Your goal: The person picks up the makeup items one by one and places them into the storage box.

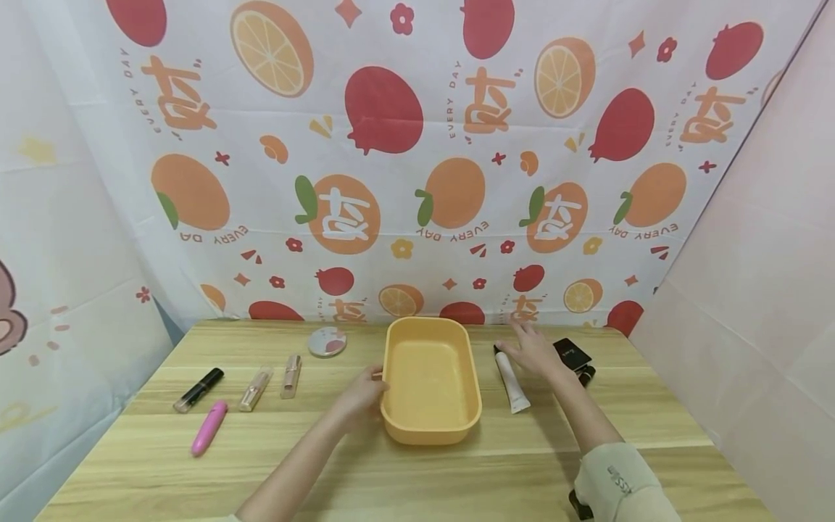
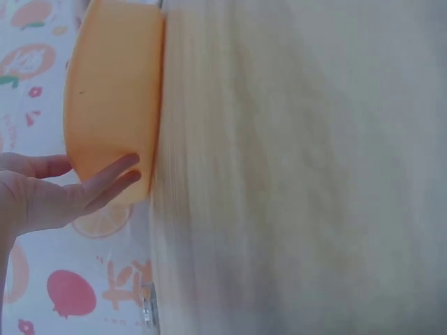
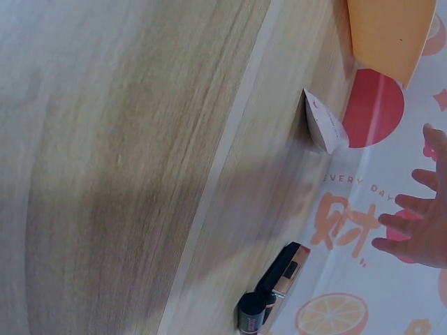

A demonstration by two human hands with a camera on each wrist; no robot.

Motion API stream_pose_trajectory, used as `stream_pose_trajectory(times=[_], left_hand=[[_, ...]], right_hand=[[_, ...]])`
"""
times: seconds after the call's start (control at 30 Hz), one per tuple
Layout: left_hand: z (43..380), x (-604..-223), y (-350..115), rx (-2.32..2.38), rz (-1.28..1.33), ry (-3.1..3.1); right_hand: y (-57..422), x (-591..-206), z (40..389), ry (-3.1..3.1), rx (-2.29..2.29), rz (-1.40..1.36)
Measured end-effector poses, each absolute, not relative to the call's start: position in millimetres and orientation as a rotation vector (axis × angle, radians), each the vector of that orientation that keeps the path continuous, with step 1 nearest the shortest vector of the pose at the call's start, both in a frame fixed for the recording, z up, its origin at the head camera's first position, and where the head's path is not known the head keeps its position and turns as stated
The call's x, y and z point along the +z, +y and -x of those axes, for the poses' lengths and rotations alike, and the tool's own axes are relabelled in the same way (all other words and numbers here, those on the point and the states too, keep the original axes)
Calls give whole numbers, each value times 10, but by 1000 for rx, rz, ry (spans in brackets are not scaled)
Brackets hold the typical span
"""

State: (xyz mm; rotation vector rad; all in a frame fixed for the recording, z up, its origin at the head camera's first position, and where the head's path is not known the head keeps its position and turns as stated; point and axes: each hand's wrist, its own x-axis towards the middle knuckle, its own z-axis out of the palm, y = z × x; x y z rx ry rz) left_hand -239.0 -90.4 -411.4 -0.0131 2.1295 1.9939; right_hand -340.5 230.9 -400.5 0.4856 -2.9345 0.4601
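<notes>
A yellow plastic bin (image 1: pixel 430 431) stands on the wooden table. My left hand (image 1: pixel 360 397) holds its left side, with the thumb at the rim and fingers along the outer wall (image 2: pixel 115 91). My right hand (image 1: pixel 531 350) hovers near the black cap of a white squeeze tube (image 1: pixel 512 380), its fingers spread and holding nothing. In the right wrist view, the tube's flat end (image 3: pixel 325 125) lies apart from that hand (image 3: pixel 419 202). Right of the hand are a black flat case (image 1: pixel 572 353) and a small black cylinder (image 1: pixel 586 375), partly behind the forearm.
On the left lie a black-capped tube (image 1: pixel 198 390), a pink pen-shaped item (image 1: pixel 209 429), two lipstick-like tubes (image 1: pixel 255 389) and a round compact (image 1: pixel 327 341). A black object (image 1: pixel 579 505) shows beside the right sleeve. A fruit-print curtain (image 1: pixel 417 181) hangs along the table's back edge.
</notes>
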Motion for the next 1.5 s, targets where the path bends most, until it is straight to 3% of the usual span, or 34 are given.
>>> stream_pose_trajectory(times=[1.5], left_hand=[[2425,-4252,-982,2112,17,2003]], right_hand=[[2207,-4157,3339,-3062,588,-276]])
